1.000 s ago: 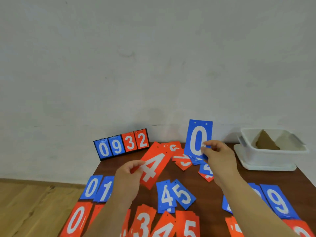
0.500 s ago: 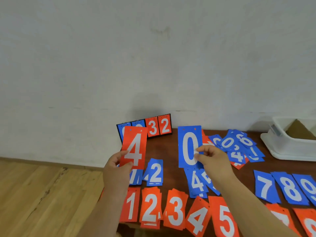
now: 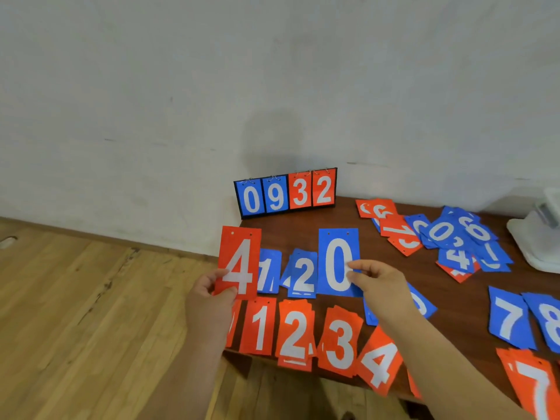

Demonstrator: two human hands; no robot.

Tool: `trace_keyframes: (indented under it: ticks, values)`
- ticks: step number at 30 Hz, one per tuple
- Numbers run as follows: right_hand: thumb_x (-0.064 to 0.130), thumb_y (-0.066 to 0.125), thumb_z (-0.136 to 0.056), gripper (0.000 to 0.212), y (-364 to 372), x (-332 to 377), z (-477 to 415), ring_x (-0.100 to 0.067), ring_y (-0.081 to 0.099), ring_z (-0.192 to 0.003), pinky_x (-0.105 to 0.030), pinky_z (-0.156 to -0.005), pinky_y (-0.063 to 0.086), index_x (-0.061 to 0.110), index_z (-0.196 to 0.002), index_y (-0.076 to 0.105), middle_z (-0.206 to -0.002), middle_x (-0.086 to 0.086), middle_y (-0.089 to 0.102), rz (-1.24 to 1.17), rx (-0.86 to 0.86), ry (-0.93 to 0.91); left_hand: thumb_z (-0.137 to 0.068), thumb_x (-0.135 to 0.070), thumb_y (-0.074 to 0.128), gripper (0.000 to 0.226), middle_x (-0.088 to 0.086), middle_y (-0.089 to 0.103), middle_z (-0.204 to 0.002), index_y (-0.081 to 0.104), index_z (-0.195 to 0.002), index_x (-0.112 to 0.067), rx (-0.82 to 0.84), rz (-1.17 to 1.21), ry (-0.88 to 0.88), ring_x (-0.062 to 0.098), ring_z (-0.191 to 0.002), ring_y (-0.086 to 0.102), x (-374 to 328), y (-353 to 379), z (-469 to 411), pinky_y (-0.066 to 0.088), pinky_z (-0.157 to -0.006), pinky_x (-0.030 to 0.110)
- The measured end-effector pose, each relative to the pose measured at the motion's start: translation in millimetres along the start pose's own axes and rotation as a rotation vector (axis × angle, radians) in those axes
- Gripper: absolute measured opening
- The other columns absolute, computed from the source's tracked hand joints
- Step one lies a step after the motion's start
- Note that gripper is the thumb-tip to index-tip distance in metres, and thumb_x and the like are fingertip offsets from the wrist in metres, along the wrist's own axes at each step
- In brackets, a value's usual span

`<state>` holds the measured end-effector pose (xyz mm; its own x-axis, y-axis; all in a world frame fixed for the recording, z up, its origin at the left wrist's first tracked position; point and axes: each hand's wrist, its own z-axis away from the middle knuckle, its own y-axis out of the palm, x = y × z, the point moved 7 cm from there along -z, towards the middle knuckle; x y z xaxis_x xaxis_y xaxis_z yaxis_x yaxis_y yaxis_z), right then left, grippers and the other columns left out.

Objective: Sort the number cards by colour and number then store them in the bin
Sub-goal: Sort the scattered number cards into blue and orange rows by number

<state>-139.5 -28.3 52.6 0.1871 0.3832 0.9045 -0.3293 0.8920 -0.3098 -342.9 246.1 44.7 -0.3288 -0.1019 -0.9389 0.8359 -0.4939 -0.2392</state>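
Two upright: red 4 (image 3: 240, 259), blue 0 (image 3: 337, 253)

A dark wooden table (image 3: 424, 277) is seen, with a flip scoreboard (image 3: 286, 194) stood upright at its far left corner. Along the near edge, red piles are laid in a row: red 1 pile (image 3: 260, 327), red 2 pile (image 3: 295, 333), red 3 pile (image 3: 341, 344) and a tilted red 4 pile (image 3: 380, 360). Behind them, a blue 1 pile (image 3: 268, 275) and blue 2 pile (image 3: 301, 275) are placed. To the right, blue 7 cards (image 3: 510, 321), blue 8 cards (image 3: 548, 319) and red 7 cards (image 3: 533, 386) are set out. A mixed heap (image 3: 445, 234) is spread near the white bin (image 3: 536, 241), which is cut off by the frame.
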Motion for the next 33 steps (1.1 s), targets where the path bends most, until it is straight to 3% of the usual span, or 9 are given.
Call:
trace_keyframes:
  ticks: [5,8,12,16,19,22,26,30,33]
  values:
    - [0.019,0.071,-0.094,0.017,-8,-15,-14,-0.006,0.048,-0.062,-0.021,-0.053,0.040,0.029,-0.107,0.075,-0.100,-0.003,0.068,0.020,-0.013,0.012,-0.093,-0.023,0.074,0.024,-0.004,0.069,-0.113,0.063,-0.105,-0.040,0.052,-0.034,-0.017,0.020,-0.093,0.072,12,19,-4,0.064,-0.070,0.043]
    - [0.021,0.071,-0.094,0.016,-16,-31,-18,-0.009,0.057,-0.073,-0.023,-0.057,0.045,0.035,-0.100,0.073,-0.105,0.001,0.067,0.009,-0.024,0.033,-0.090,-0.019,0.076,0.029,-0.004,0.068,-0.117,0.065,-0.102,-0.043,0.123,-0.064,-0.042,0.024,-0.097,0.072,27,40,3,0.065,-0.071,0.044]
    - [0.019,0.074,-0.091,0.015,-43,-62,-24,-0.023,0.070,-0.092,-0.041,-0.075,0.061,0.032,-0.098,0.076,-0.111,-0.001,0.070,-0.035,-0.063,0.094,-0.090,-0.017,0.077,0.028,-0.012,0.065,-0.112,0.066,-0.103,-0.039,0.298,-0.183,-0.048,0.014,-0.098,0.068,53,92,34,0.063,-0.068,0.029]
    - [0.017,0.072,-0.093,0.014,-90,-97,-24,-0.021,0.066,-0.069,-0.033,-0.057,0.053,0.027,-0.101,0.076,-0.115,0.003,0.070,-0.006,-0.113,0.171,-0.085,-0.006,0.077,0.030,-0.012,0.069,-0.105,0.068,-0.094,-0.034,0.573,-0.341,-0.014,0.005,-0.098,0.065,82,163,77,0.052,-0.077,0.013]
    - [0.017,0.072,-0.093,0.012,-125,-128,-20,-0.042,0.067,-0.072,-0.047,-0.061,0.057,0.028,-0.097,0.076,-0.097,0.000,0.076,0.011,-0.156,0.252,-0.086,-0.013,0.078,0.026,-0.019,0.066,-0.105,0.065,-0.092,-0.035,0.705,-0.476,-0.024,0.002,-0.100,0.061,106,210,107,0.042,-0.075,0.004]
    - [0.017,0.072,-0.093,0.011,-148,-152,-17,-0.032,0.074,-0.085,-0.055,-0.075,0.061,0.027,-0.094,0.075,-0.095,0.007,0.074,-0.001,-0.166,0.317,-0.091,-0.015,0.073,0.023,-0.018,0.064,-0.110,0.063,-0.098,-0.035,0.803,-0.575,-0.044,0.002,-0.099,0.060,127,245,127,0.043,-0.067,0.001]
    - [0.016,0.071,-0.094,0.011,-161,-176,-23,-0.013,0.072,-0.088,-0.044,-0.080,0.063,0.026,-0.091,0.073,-0.100,0.007,0.072,-0.022,-0.135,0.370,-0.095,-0.026,0.070,0.025,-0.013,0.063,-0.126,0.058,-0.114,-0.037,0.852,-0.719,-0.004,0.005,-0.108,0.061,140,264,140,0.052,-0.080,0.009]
    - [0.016,0.071,-0.094,0.008,-160,-180,-36,-0.008,0.071,-0.082,-0.026,-0.060,0.061,0.023,-0.093,0.073,-0.096,0.007,0.071,-0.050,-0.076,0.375,-0.095,-0.050,0.064,0.049,-0.015,0.061,-0.135,0.044,-0.139,-0.042,0.876,-0.928,0.071,0.009,-0.119,0.061,140,264,145,0.055,-0.100,0.032]
    - [0.016,0.072,-0.094,0.008,-149,-180,-45,-0.015,0.072,-0.086,-0.038,-0.071,0.064,0.023,-0.095,0.075,-0.098,0.007,0.071,-0.010,0.002,0.374,-0.093,-0.067,0.053,0.060,-0.013,0.060,-0.137,0.040,-0.146,-0.040,0.826,-1.051,0.158,0.013,-0.123,0.060,125,258,141,0.052,-0.103,0.034]
